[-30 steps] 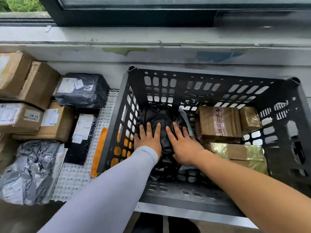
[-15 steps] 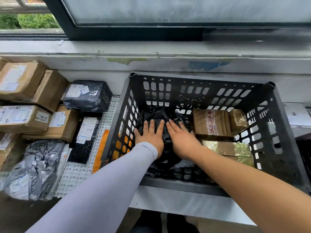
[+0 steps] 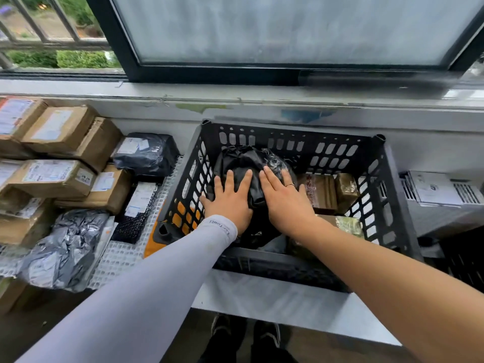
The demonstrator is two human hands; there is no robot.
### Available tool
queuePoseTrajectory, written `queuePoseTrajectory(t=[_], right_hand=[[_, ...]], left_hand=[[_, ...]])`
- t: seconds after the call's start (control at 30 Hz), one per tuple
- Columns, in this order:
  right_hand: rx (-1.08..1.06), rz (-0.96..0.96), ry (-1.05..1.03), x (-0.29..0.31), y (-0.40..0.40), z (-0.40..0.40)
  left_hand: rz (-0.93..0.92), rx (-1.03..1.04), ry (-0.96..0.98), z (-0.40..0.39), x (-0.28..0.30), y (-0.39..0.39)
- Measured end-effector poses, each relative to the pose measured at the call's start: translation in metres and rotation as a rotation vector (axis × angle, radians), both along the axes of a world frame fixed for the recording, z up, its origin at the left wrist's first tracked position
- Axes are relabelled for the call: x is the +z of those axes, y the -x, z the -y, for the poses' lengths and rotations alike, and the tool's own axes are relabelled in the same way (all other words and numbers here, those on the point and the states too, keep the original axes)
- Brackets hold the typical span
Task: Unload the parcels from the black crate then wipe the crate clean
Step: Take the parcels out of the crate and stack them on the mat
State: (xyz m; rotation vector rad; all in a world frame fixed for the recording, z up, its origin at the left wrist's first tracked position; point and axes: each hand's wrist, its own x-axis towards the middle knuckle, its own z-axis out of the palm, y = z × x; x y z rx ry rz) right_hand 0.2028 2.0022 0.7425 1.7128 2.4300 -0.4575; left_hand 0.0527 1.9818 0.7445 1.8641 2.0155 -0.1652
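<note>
Under the window, the black crate point(image 3: 390, 195): both hands, left hand point(image 3: 230, 203) and right hand point(image 3: 285, 203), lie flat-fingered on a soft, probably light black parcel point(image 3: 243, 161); scoop its sides.

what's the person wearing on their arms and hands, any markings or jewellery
The left arm wears a snug pale lavender-grey sleeve down to the wrist, with small dark lettering printed along the cuff; the wording is too small to read. The left hand is bare. The right arm is bare, with no sleeve in view, and the right hand wears a thin ring on one finger.
</note>
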Motion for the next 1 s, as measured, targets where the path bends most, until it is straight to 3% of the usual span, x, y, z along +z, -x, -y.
queuePoseTrajectory(t=[0.6,1.0], right_hand=[[-0.249,0.154,-0.429,0.081,0.031,0.087],[-0.328,0.023,-0.552,0.111,0.127,0.132]], left_hand=[[0.25,-0.157,-0.319,0.055,0.067,0.025],[0.271,-0.189,-0.564,0.104,0.11,0.116]])
